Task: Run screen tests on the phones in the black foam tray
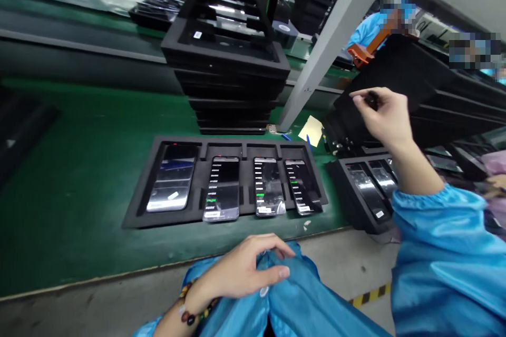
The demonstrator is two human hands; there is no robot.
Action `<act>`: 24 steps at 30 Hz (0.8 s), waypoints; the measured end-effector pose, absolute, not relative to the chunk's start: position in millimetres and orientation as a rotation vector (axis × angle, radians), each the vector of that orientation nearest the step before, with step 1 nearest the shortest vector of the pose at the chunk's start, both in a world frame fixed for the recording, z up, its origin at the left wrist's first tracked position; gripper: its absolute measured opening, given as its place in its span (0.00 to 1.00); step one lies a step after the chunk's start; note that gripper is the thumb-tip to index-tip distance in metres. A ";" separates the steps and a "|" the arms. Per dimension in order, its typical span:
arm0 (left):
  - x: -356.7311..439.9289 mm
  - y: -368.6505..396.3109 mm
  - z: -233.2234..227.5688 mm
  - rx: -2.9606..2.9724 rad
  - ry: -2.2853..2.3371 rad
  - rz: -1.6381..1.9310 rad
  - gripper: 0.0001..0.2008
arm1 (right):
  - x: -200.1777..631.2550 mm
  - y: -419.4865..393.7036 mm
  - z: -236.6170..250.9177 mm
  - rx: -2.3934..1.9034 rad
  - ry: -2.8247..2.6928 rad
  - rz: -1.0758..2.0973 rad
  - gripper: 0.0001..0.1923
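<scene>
My right hand [386, 116] pinches a black object [371, 99], likely a handling step calling next for steady grip, while my left hand [249, 268] hangs loose near phones [223, 189].

1. My smock [316, 295] was bright, glossy blue, down to the gathered sleeve [438, 253].
2. My beaded bracelet [190, 310] mixed brown, black, amber and whitish beads.
3. The smartphones [222, 189] before me had shiny black screens; three showed white rows of text with one green row each.
4. Their foam tray [134, 216] was charcoal.
5. My workbench [79, 179] was deep green.
6. I saw a pale yellow paper note [311, 129] and, on the floor, yellow-and-black striped tape [371, 295].
7. The slanted post [336, 26] was light grey.
</scene>
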State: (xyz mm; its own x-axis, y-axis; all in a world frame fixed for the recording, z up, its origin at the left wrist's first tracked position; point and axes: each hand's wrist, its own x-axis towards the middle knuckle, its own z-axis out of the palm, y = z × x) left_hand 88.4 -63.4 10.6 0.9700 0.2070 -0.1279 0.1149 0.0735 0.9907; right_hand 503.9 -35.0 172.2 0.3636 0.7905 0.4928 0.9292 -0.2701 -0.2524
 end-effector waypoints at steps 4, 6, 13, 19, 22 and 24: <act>86.2 -67.0 8.5 1.497 0.279 0.090 0.19 | 513.7 27.0 121.8 -2.176 -1.698 -0.240 0.16; 86.2 -66.5 7.9 1.504 0.278 0.112 0.18 | 508.1 50.7 85.7 -2.190 -1.776 -0.086 0.17; 70.6 -53.7 19.3 1.591 0.256 0.184 0.18 | 470.7 25.3 43.9 -2.135 -1.759 0.072 0.35; 13.0 -7.2 38.6 1.964 0.732 0.657 0.13 | 423.6 -121.6 69.0 -1.976 -1.690 0.154 0.25; -18.4 24.7 34.1 2.088 1.458 0.720 0.21 | 411.1 -176.6 44.0 -2.161 -1.321 0.224 0.26; -33.8 43.1 30.1 1.944 1.805 0.525 0.27 | 410.7 -191.6 22.3 -2.231 -1.035 0.406 0.27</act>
